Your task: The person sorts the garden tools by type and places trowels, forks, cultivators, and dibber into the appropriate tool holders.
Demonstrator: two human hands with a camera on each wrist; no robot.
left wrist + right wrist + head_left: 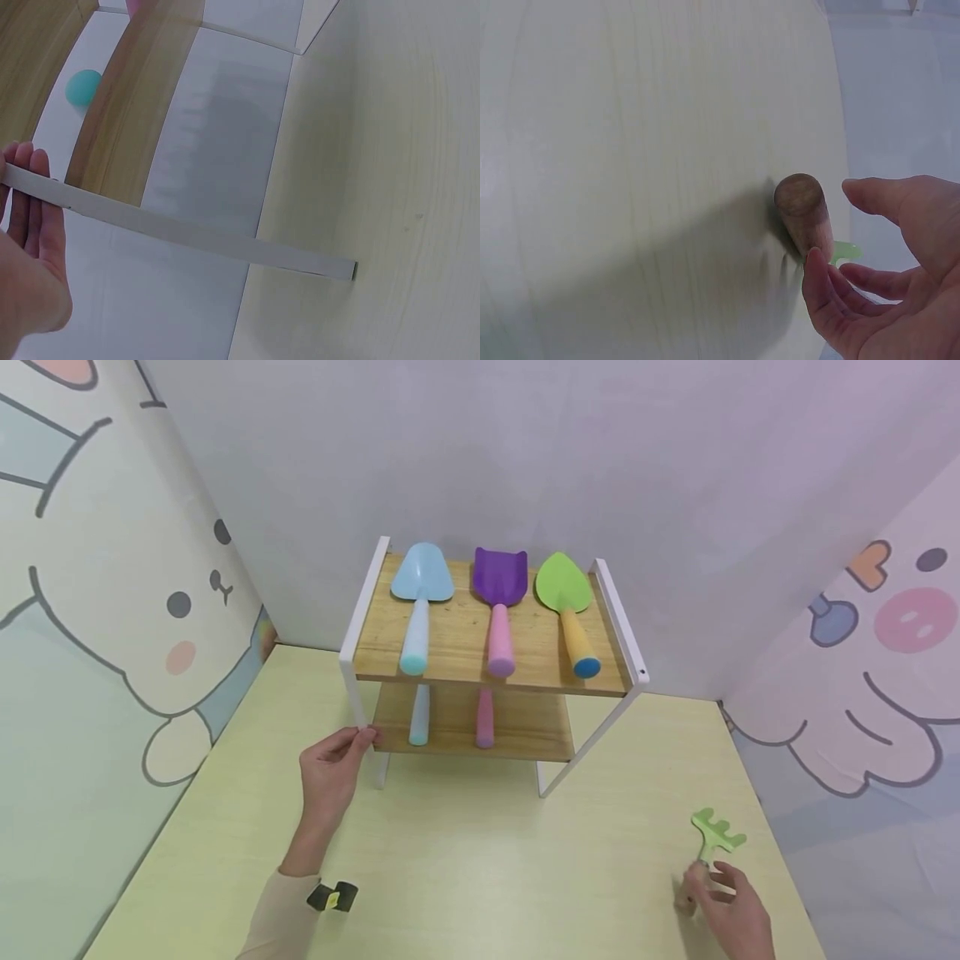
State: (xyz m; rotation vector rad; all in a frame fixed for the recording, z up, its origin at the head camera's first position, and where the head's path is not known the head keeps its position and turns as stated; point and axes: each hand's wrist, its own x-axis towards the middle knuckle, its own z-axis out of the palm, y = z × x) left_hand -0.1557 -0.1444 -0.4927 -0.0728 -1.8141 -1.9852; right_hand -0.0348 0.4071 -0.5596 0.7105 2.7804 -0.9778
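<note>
My left hand point(330, 772) grips the left front post of a two-tier shelf point(480, 647); in the left wrist view the fingers lie behind the white post point(172, 225). At the right of the table, a green hand rake point(717, 833) with a wooden handle point(806, 214) lies tines away from me. Around that handle is my right hand point(731, 906), its thumb apart from the wood and a fingertip right at its side in the right wrist view. The top tier bears a light blue trowel point(423, 572), a purple shovel with pink handle point(500, 577) and a green trowel with yellow handle point(562, 583).
On the lower tier, a light blue handle point(420, 717) and a pink handle point(485, 718) stick out, their heads hidden beneath the top board. Pale curtains with cartoon animals point(150, 610) enclose the light wooden table point(480, 868) at the back and both sides.
</note>
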